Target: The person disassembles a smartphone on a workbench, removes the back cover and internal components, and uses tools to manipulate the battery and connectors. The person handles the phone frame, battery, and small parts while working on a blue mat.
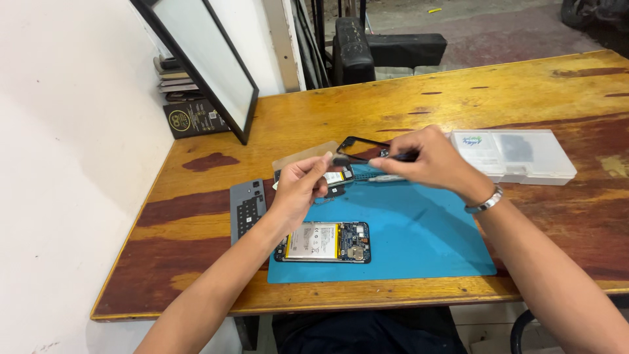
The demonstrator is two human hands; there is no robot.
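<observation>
- Wooden table (pixel 419 98) w/ blue mat (pixel 419 229); opened phone (pixel 322 242) lay flat on mat, below both hands.
- Black frame (pixel 357 147) held up btwn the 2 hands, long axis approx left-right.
- Left hand (pixel 301 187) pinched frame's left corner.
- Right hand (pixel 426 160) closed on dark tool (pixel 401 156), tip at frame; equally near.

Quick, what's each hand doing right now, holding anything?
Left hand: closed on one end of the thin black phone frame.
Right hand: closed on the frame's other end; a dark tool may be pinched too, unclear.
</observation>
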